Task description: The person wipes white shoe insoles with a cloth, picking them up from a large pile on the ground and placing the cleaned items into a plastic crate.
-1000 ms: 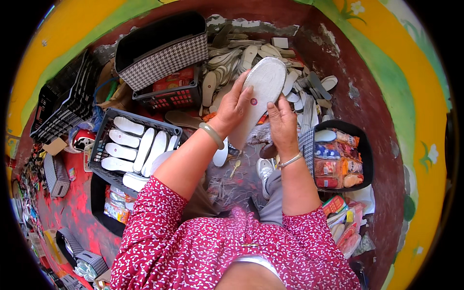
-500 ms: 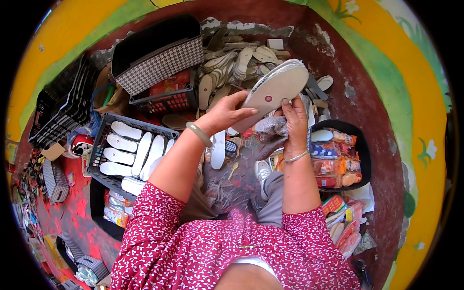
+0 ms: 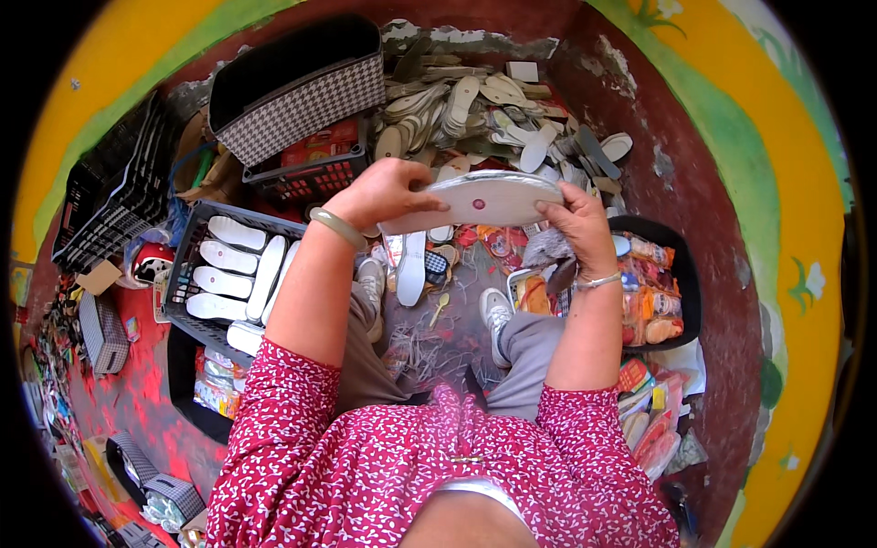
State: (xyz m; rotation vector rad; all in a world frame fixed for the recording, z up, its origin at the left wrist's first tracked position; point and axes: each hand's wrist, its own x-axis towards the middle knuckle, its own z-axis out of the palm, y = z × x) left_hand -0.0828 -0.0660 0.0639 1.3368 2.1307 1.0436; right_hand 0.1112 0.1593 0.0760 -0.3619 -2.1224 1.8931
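Note:
A cream insole (image 3: 507, 208) with a small round red mark is stretched sideways between my hands; its layered edge looks like a stack, but I cannot tell how many. My left hand (image 3: 388, 194) is closed on its left end, a pale bangle on that wrist. At the other end, my right hand (image 3: 585, 228) pinches it with thumb and fingers. A fuzzy grey cloth (image 3: 546, 248) hangs under the right palm, apparently held by the lower fingers. Below the hands, a white insole (image 3: 411, 269) lies next to a dark checked piece (image 3: 436, 265) on the floor.
At left a dark crate (image 3: 187, 274) holds several white insoles. A heap of insoles (image 3: 461, 105) lies against the far wall, beside a houndstooth bin (image 3: 311, 105). To the right stands a black bin (image 3: 692, 297) of packaged goods. A yellow spoon (image 3: 440, 306) lies among floor scraps.
The insole has come down and turned from a steep slant to nearly level. My left hand moved slightly left and up; my right hand moved right and slightly down with the grey cloth.

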